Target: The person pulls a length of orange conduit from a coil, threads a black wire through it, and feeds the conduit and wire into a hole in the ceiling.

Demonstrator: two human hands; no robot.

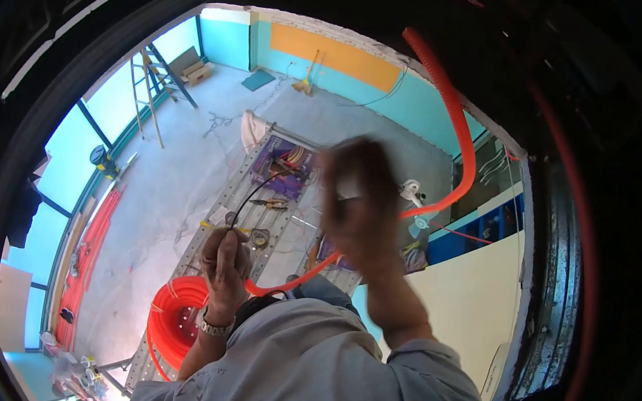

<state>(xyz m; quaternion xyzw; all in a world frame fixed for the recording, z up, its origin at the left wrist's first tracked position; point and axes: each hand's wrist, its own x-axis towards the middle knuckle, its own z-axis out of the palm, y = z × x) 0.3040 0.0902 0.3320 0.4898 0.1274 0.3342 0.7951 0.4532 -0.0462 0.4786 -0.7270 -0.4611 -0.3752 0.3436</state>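
My left hand (224,257), with a watch on the wrist, is closed in a pinch on a thin black wire (254,191). The wire curves up from my fingers toward an open purple box (282,164) on the scaffold platform (204,255). My right hand (361,197) is raised at the centre, smeared by motion; its fingers and anything in them cannot be made out. Orange corrugated conduit (459,129) hangs from above and passes behind my right arm. A coil of this conduit (171,314) lies beside my left wrist. Pliers (269,204) and a tape measure (259,237) rest on the platform.
Far below, a stepladder (150,91) stands by the windows, with a broom (305,83) at the back wall. Red pipes (97,241) lie along the left side. A dark ceiling opening surrounds me, with a metal channel (555,300) on the right.
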